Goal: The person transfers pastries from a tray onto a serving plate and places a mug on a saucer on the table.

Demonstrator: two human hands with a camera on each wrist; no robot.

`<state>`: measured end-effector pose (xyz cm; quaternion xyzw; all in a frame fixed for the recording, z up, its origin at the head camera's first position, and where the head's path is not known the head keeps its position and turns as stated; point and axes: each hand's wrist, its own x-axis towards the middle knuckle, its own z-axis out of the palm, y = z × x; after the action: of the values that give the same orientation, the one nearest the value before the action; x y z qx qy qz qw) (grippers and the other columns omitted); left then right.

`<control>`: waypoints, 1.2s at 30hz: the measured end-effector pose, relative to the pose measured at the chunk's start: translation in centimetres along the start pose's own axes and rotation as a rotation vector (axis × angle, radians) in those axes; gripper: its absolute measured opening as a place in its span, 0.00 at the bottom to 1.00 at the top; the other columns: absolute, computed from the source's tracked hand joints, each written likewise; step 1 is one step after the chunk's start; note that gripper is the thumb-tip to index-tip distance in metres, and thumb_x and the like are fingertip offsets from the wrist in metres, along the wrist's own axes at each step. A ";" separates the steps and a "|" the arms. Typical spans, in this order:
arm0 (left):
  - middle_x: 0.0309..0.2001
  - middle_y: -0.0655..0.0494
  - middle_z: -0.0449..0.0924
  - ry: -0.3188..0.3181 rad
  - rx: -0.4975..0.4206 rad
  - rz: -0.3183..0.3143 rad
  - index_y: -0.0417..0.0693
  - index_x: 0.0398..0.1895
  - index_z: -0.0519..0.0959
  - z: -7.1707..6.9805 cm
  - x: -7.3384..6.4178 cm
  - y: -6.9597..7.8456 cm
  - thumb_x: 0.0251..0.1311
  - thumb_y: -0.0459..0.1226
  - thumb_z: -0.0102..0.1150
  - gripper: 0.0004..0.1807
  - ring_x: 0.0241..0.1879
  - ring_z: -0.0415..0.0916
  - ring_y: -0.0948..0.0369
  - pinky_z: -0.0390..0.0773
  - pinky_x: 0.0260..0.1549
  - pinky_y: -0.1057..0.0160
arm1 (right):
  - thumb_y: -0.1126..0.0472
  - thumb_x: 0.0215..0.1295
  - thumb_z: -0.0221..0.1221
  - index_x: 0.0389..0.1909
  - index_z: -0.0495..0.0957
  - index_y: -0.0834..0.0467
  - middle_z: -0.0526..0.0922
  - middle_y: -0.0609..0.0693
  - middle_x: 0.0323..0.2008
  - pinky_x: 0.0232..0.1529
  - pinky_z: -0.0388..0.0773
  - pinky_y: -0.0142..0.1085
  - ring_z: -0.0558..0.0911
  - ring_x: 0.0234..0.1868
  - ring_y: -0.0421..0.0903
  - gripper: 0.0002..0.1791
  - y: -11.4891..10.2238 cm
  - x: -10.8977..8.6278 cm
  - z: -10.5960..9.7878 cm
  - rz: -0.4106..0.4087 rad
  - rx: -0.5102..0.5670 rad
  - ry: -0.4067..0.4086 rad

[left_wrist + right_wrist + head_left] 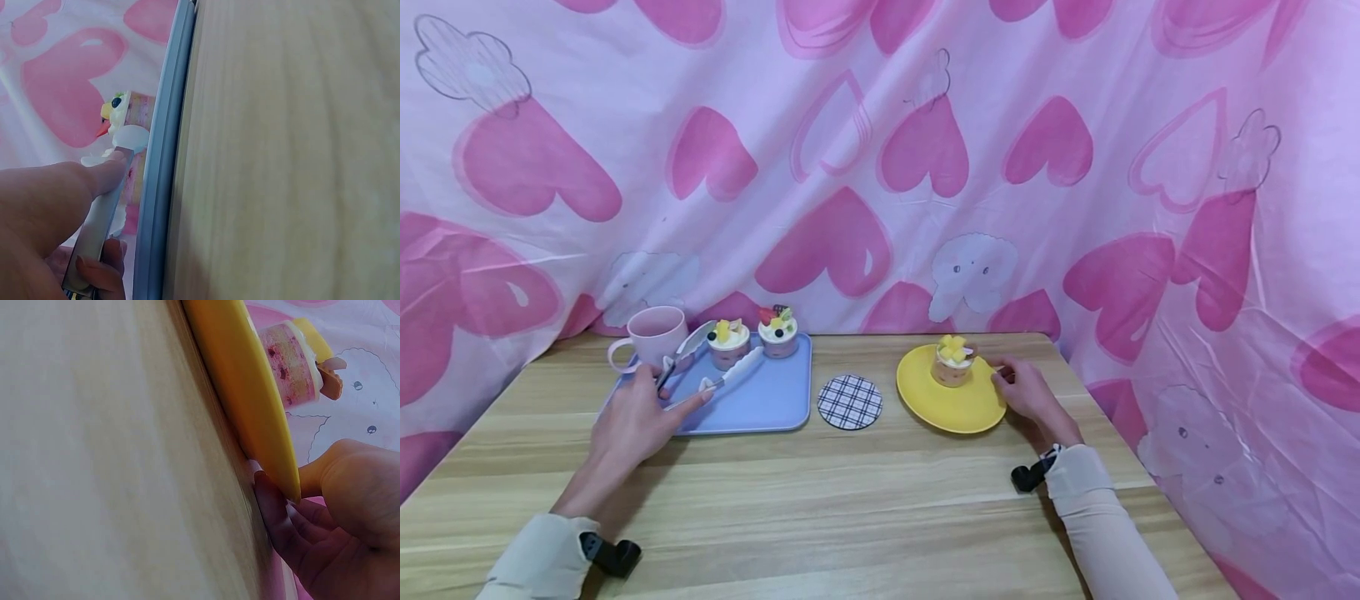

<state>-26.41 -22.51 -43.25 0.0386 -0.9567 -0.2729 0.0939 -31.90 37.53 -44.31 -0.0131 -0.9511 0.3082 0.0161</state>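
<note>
Yellow plate (951, 413) in right grip (1028, 390), metal tongs (99, 225) in left grip (636, 419).

Plate (951, 410) in head, right-wrist views

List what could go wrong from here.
The right hand grips the yellow plate at its edge; raising that edge could slide or tip the dessert cup on it. In the head view, the tongs in the left hand stand spread either side of the left cup on the blue tray; squeezing hard might deform or topple it. They could also bump the nearby pink mug.
</note>
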 end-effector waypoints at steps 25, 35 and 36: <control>0.27 0.48 0.67 -0.056 0.016 0.011 0.36 0.58 0.64 -0.1 0.4 -0.2 0.57 0.69 0.58 0.48 0.28 0.71 0.55 0.63 0.19 0.62 | 0.60 0.76 0.52 0.68 0.71 0.56 0.80 0.58 0.50 0.43 0.80 0.38 0.78 0.47 0.53 0.21 0.0 -0.1 -0.1 -0.017 -0.002 0.003; 0.28 0.48 0.66 -0.050 0.032 0.009 0.37 0.58 0.63 -0.1 0.2 -0.4 0.57 0.69 0.58 0.47 0.31 0.70 0.54 0.62 0.20 0.61 | 0.61 0.76 0.52 0.68 0.71 0.55 0.80 0.58 0.51 0.46 0.80 0.40 0.79 0.48 0.53 0.22 -0.1 -0.1 0.0 -0.017 -0.005 0.001; 0.28 0.48 0.66 -0.050 0.032 0.007 0.37 0.58 0.63 -0.1 0.2 -0.4 0.57 0.69 0.58 0.47 0.31 0.70 0.54 0.62 0.20 0.61 | 0.61 0.76 0.52 0.68 0.72 0.55 0.80 0.58 0.51 0.46 0.80 0.41 0.79 0.48 0.52 0.21 -0.1 -0.1 0.0 -0.015 -0.003 0.004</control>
<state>-26.60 -22.92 -43.35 0.0298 -0.9631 -0.2581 0.0702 -31.75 37.46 -44.26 -0.0068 -0.9516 0.3066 0.0203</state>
